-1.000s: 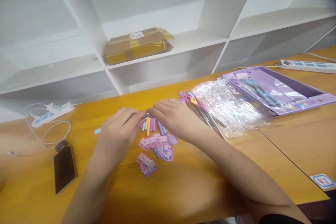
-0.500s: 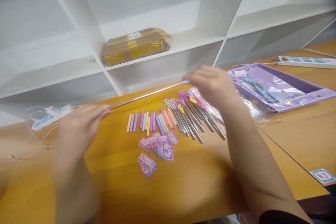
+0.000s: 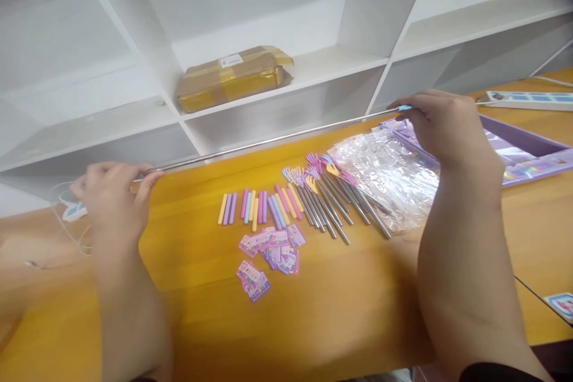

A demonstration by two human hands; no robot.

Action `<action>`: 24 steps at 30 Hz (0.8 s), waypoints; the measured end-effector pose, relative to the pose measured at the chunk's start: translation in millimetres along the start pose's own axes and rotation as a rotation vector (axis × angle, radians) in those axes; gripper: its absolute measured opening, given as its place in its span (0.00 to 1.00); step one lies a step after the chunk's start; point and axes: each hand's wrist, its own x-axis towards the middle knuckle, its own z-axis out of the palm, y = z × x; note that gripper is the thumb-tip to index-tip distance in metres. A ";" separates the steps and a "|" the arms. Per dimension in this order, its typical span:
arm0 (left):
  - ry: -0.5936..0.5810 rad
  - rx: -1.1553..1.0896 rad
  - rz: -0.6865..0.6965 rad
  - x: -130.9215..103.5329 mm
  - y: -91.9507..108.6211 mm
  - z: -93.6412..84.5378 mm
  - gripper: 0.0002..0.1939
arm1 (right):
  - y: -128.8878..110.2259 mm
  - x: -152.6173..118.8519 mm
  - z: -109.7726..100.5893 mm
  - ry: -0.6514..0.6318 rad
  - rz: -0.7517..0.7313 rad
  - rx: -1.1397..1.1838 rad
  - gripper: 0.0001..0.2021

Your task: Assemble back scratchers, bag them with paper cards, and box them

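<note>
Holds an extended telescopic metal rod (image 3: 277, 136) in the air over the wooden table (image 3: 340, 316), in front of the white shelving (image 3: 286, 116). Runs lengthwise from left to right across the view, rising gently toward the right. Points the light-blue end (image 3: 405, 107) rightward and the bare metal end leftward. Starts at the left hand (image 3: 114, 197), clamped on by thumb and fingers, and reaches away to the right of that hand. Finishes at the right hand (image 3: 447, 125), pinched together on the light-blue end, with the shaft stretching out to the left of that hand; disappears partly behind the fingers there. Shows nearer, on the tabletop, pastel tubes (image 3: 255, 215), hand-headed back scratchers (image 3: 316, 209) and small printed cards (image 3: 277, 239).
</note>
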 end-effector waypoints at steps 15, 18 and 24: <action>-0.186 0.010 -0.224 9.5 -1.0 4.8 0.17 | -4.1 2.1 -8.3 -0.145 0.155 -0.087 0.18; -0.222 -0.022 -0.138 8.4 -0.8 4.7 0.18 | -0.6 2.0 -6.2 -0.156 0.165 -0.105 0.18; -0.162 -0.038 -0.039 7.4 -0.8 7.0 0.21 | -0.2 2.8 -4.6 -0.167 0.202 -0.148 0.14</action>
